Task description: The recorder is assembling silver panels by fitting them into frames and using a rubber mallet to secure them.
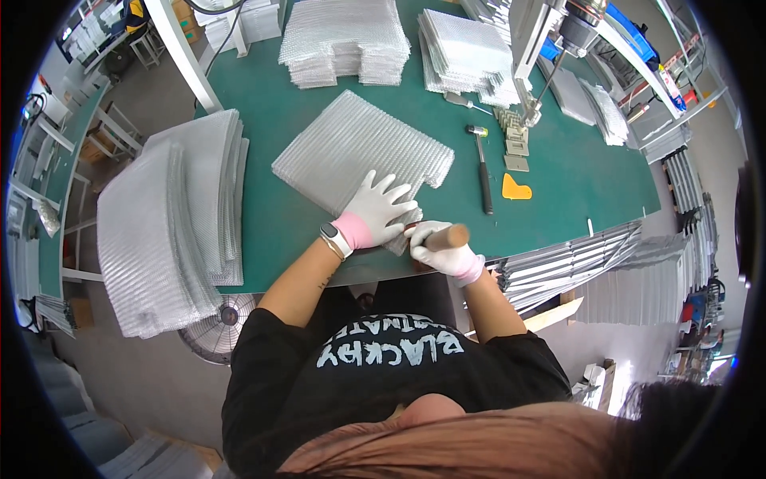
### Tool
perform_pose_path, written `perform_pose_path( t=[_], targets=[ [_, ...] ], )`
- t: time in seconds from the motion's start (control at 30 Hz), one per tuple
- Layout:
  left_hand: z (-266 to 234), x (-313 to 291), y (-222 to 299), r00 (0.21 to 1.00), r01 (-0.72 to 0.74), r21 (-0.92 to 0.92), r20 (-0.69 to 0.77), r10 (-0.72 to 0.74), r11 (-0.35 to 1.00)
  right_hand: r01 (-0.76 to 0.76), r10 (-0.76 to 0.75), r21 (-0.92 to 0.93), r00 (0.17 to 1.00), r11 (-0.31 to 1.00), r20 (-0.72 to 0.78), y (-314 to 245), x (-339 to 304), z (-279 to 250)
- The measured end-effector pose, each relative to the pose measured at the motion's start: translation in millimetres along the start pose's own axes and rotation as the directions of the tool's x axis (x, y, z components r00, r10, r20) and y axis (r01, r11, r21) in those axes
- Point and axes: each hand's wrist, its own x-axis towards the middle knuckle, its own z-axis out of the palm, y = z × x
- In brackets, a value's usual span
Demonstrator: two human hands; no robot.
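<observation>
Okay, bench: green top, running wide in front of the person.
Left stack: ridged silvery sheets piled at the bench's left end, sticking out past the near edge.
Back stacks: more of the same, sitting across the far side.
Panel: one sheet flat on the bench, dead ahead. Long axis slants from far left to near right, so that near right corner is what sits by both hands. Most of it stretches away past the left fingertips.
Hammer: dark handle, well right of the panel, untouched.
Left hand: white glove, fingers fanned wide and laid flat over the panel's near right part. Nearer hand, basically on top of it.
Right hand: just beside that same corner, fingers curled tight round a handle. Can't tell if they touch the sheet.
Tool: wooden handle, butt pointing right; business end's hidden, so no clue what kind.
Yellow bit: flat, right of the hammer.
</observation>
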Motion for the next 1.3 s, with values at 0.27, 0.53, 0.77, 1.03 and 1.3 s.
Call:
perform_pose_path(
  t=[0.27,0.53,0.77,1.03,1.3],
  targets=[
    [5.6,0.5,-1.6,0.996,0.065,-0.143,-0.054,-0.074,0.988,0.058,-0.193,-0.216,0.709,0.975,-0.678,1.7,31.5,27.3],
    [13.2,-15.6,-10.2,0.995,0.079,-0.024,-0.062,-0.080,0.997,0.297,-0.340,-0.182,0.666,0.937,-0.664,-15.4,52.0,31.6],
    [14.5,-7.7,-7.8,0.995,0.047,-0.095,-0.080,-0.055,0.994,-0.073,-0.085,-0.215,0.761,0.974,-0.643,5.1,54.6,42.7],
    [9.4,-2.1,-7.6,0.997,0.038,-0.027,-0.062,-0.040,0.999,-0.062,-0.122,-0.232,0.705,0.971,-0.699,-1.6,35.5,72.6],
    [12.5,6.0,-4.5,0.998,0.013,-0.045,-0.065,-0.016,0.999,-0.122,0.017,-0.104,0.722,0.987,-0.692,18.5,41.4,61.1]
  ],
)
